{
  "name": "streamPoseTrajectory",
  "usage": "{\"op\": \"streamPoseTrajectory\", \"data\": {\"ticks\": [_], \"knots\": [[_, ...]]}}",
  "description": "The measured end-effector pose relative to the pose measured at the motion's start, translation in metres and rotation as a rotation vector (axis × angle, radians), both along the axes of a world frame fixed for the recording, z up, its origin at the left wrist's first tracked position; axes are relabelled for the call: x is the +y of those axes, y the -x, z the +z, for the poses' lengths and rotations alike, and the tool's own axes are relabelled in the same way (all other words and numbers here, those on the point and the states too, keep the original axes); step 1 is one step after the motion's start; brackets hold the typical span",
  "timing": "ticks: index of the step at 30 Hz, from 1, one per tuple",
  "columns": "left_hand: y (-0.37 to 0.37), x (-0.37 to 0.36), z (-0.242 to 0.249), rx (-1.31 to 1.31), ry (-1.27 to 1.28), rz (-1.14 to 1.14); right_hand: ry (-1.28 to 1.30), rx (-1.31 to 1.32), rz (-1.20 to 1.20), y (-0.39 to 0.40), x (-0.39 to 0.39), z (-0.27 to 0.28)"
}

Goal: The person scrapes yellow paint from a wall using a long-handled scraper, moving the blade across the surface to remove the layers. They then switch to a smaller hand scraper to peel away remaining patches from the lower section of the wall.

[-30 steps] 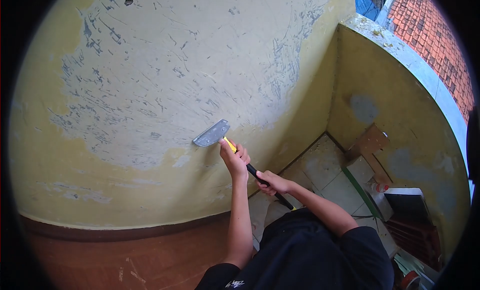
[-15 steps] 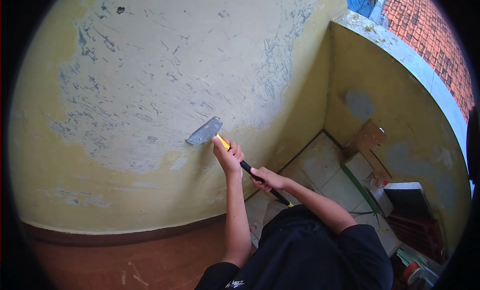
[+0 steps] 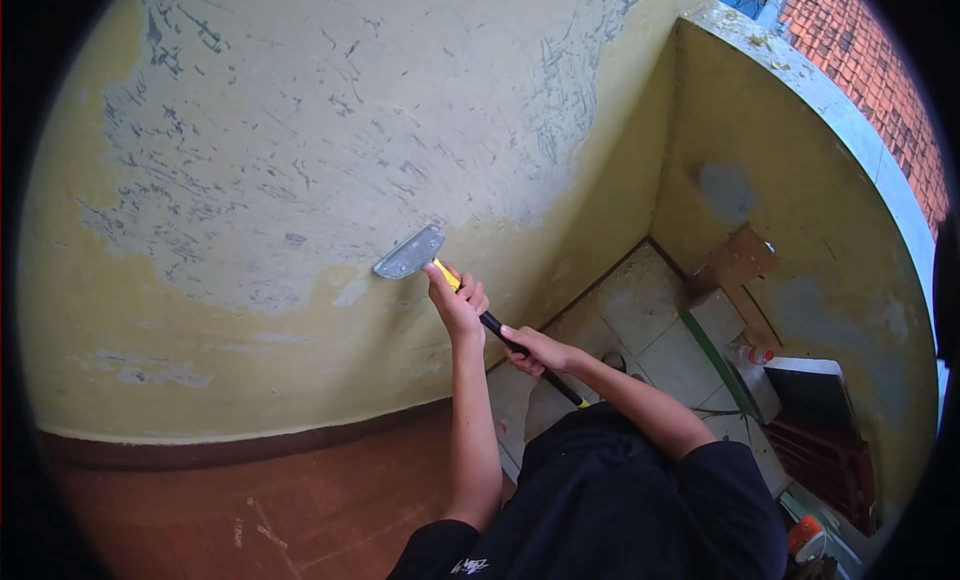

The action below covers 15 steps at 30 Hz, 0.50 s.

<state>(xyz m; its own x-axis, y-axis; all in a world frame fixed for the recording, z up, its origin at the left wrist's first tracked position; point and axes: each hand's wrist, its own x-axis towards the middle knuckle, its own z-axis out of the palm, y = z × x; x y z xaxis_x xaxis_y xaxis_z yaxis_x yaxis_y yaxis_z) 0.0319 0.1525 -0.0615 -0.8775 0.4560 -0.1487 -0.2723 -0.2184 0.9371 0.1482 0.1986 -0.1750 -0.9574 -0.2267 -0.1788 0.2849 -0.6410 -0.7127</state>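
A long-handled scraper [image 3: 561, 388] with a black and yellow handle slants up from my body toward the wall [image 3: 200, 330]. Its wide grey blade [image 3: 412, 252] meets the wall at the lower edge of a pale, scraped patch. Up near the blade, my left hand [image 3: 458, 305] is closed round the yellow part of the handle, thumb laid along it. My right hand [image 3: 537, 350] wraps the black grip lower down. The handle's lower end runs to the front of my dark shirt.
Below the wall lies a reddish-brown surface [image 3: 330, 505]. At right, a low yellow wall [image 3: 800, 180] curves round a tiled floor [image 3: 640, 310]. Cardboard [image 3: 738, 263], a red-capped bottle [image 3: 757, 355], a dark red slatted piece [image 3: 825, 475] and an orange-and-white roll [image 3: 806, 538] are there.
The view has shifted slightly, with the wall patch now a little further left. The blade sits a touch higher and further right in view; both hands keep their grip.
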Motion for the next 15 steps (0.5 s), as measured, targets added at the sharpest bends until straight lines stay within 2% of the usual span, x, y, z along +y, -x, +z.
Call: {"op": "streamPoseTrajectory", "data": {"ticks": [15], "knots": [[0.005, -0.002, 0.008, 0.037, -0.026, -0.039, -0.193, -0.012, -0.190, 0.012, -0.012, 0.007]]}}
